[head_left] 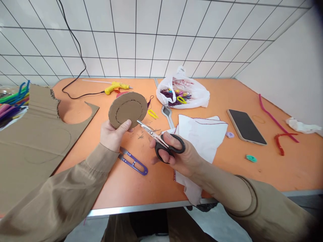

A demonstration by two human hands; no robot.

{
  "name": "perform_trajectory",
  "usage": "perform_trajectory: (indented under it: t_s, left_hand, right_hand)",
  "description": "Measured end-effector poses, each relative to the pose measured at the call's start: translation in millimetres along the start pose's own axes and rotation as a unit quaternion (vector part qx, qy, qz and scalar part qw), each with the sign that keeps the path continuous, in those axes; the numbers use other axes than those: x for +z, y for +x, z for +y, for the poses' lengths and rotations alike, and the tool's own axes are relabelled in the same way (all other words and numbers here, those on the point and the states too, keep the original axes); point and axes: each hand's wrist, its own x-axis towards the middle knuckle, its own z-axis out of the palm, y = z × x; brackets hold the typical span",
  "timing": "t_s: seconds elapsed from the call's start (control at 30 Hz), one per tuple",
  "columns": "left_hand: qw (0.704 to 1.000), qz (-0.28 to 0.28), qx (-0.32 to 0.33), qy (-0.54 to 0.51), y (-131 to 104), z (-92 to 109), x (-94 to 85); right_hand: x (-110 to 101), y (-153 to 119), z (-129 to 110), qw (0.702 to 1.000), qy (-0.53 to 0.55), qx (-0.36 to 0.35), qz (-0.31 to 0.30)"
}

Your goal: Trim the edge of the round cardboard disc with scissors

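Two hands busy over the orange table (277,168), both in tan sleeves

Big cardboard sheet (32,141) lies at the left edge, round cutout already missing from it; looks stiff and light, corrugated edge showing

White cloth (202,134) lies flat under the right wrist, limp, red stitching on the hem

Plastic bag (183,92) of coloured bits sits at the back, phone (246,127) face up to the right, well apart from the work

Cardboard disc (128,110) is held up off the table, tilted toward the camera, a smaller circle drawn on its face. Left hand (112,134) pinches its lower rim, thumb on the front, fingers behind. Judged light, rigid, not slippery, will crease if squeezed mid-face; rim grip close to the cut line is the sane place

Scissors (161,139) in the right hand (180,156), fingers closed through the black loops, blades slightly parted, tips just at the disc's lower right edge; hard to tell if touching

Glue gun (117,88) lies at the back, cord trailing left

Purple snips (133,162) lie just below the left wrist, untouched
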Motion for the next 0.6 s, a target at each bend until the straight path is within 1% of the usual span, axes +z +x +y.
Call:
perform_trajectory:
  t_s: [0.13, 0.27, 0.4, 0.5, 0.6]
  left_hand:
    - [0.999, 0.013, -0.021, -0.031, 0.6, -1.3, 1.3]
    - [1.0, 0.007, -0.002, -0.027, 1.6, -0.4, 0.1]
    - [1.0, 0.005, 0.025, 0.009, 0.8, 1.7, 0.3]
    - [0.999, 0.01, 0.026, 0.03, 0.3, 3.1, 0.8]
    - [1.0, 0.005, 0.022, 0.021, 2.0, 2.9, -0.6]
  right_hand:
    - [-1.2, 2.6, 6.0, 0.999, 0.021, 0.016, -0.027]
    - [-2.7, 3.6, 3.1, 0.998, 0.037, 0.031, -0.038]
    - [-2.3, 2.8, 0.0, 0.999, 0.03, 0.034, -0.021]
    - [-2.4, 2.5, 1.2, 0.998, 0.037, 0.04, -0.026]
    - [-4.2, 3.0, 3.5, 0.997, 0.04, 0.042, -0.042]
